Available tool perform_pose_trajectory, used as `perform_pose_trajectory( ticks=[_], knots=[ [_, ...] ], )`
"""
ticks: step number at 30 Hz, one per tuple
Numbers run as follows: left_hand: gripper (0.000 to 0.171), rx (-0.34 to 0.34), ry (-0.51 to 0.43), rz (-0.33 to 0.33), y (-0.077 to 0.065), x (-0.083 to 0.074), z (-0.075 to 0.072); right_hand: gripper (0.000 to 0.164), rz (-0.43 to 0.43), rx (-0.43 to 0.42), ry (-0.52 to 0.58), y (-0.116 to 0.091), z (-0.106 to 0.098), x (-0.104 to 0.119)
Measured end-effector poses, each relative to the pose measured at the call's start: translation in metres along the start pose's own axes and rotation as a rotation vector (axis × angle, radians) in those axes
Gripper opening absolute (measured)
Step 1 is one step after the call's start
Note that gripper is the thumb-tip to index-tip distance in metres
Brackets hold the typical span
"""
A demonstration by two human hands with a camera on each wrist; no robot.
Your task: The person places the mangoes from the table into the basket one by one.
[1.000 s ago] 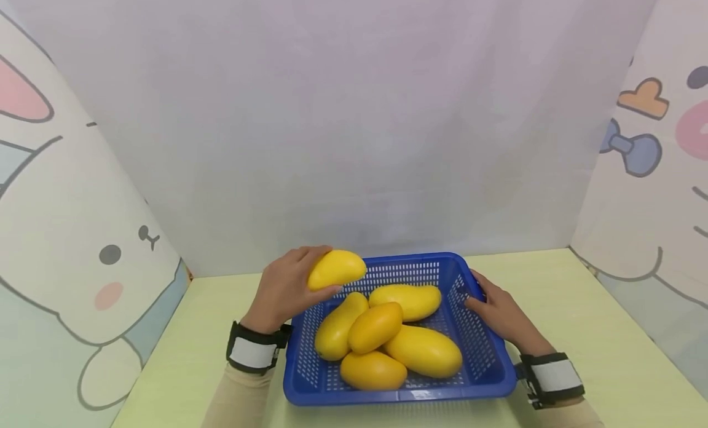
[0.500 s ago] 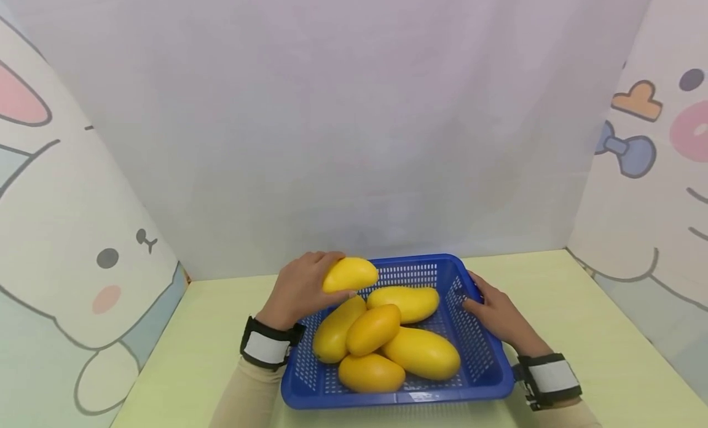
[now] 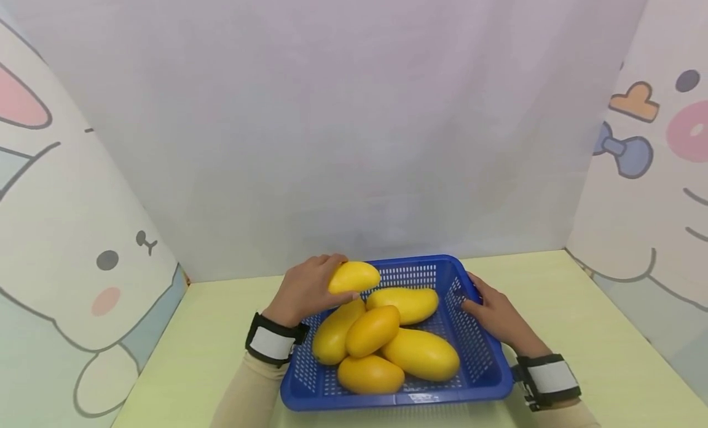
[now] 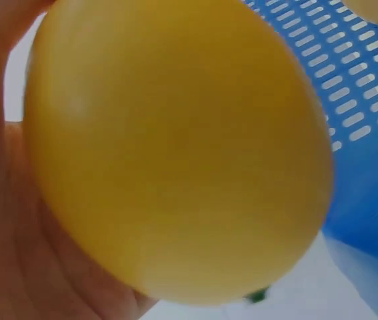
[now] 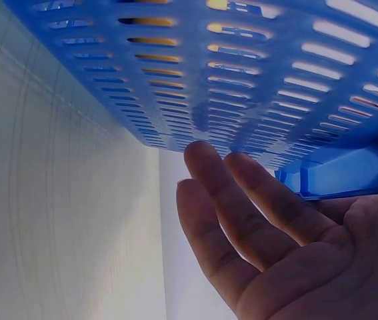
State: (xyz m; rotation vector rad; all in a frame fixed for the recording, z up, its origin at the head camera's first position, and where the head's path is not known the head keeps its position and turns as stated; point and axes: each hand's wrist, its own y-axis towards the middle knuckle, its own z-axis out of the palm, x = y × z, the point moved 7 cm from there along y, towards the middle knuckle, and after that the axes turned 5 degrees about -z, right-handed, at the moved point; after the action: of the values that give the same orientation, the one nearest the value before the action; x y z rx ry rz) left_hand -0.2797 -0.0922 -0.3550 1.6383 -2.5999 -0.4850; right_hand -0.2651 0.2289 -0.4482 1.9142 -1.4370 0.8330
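My left hand [image 3: 311, 289] holds a yellow mango [image 3: 354, 277] over the back left part of a blue plastic basket [image 3: 394, 401]. In the left wrist view this mango [image 4: 182, 153] fills most of the picture, with the palm along its left side. Several more mangoes lie in the basket, one orange-yellow mango [image 3: 373, 331] on top of the others. My right hand [image 3: 500, 314] grips the basket's right rim, thumb over the inner side. From the right wrist, the fingers [image 5: 242, 220] show against the outside of the slotted wall [image 5: 235, 100].
The basket stands on a pale yellow-green table [image 3: 204, 336]. A plain light cloth wall [image 3: 354, 139] rises behind it. Side panels with cartoon animals [image 3: 61, 231] flank the table. Both wrists wear black and white straps [image 3: 272, 340].
My left hand has moved right and slightly down with the mango, further over the basket. The right hand keeps its grip on the rim. The whole head view has shifted slightly.
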Motion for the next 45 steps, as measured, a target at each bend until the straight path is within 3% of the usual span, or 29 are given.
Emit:
perform_pose_trajectory(
  ticks=[8,16,27,45],
  knots=[
    [0.068,0.083,-0.039,0.008,0.005,-0.010,0.001,0.067,-0.007,-0.003,-0.002,0.001,0.001,0.000],
    [0.064,0.149,-0.049,-0.020,0.013,-0.009,0.010,0.067,-0.002,-0.006,-0.002,0.000,0.000,0.001],
    [0.064,0.156,0.029,0.000,0.017,-0.007,0.020,0.067,-0.005,-0.006,-0.015,-0.001,-0.001,0.001],
    [0.062,0.228,0.010,-0.045,0.017,-0.001,0.034,0.067,0.007,0.000,0.006,-0.001,0.000,0.001]
  ],
)
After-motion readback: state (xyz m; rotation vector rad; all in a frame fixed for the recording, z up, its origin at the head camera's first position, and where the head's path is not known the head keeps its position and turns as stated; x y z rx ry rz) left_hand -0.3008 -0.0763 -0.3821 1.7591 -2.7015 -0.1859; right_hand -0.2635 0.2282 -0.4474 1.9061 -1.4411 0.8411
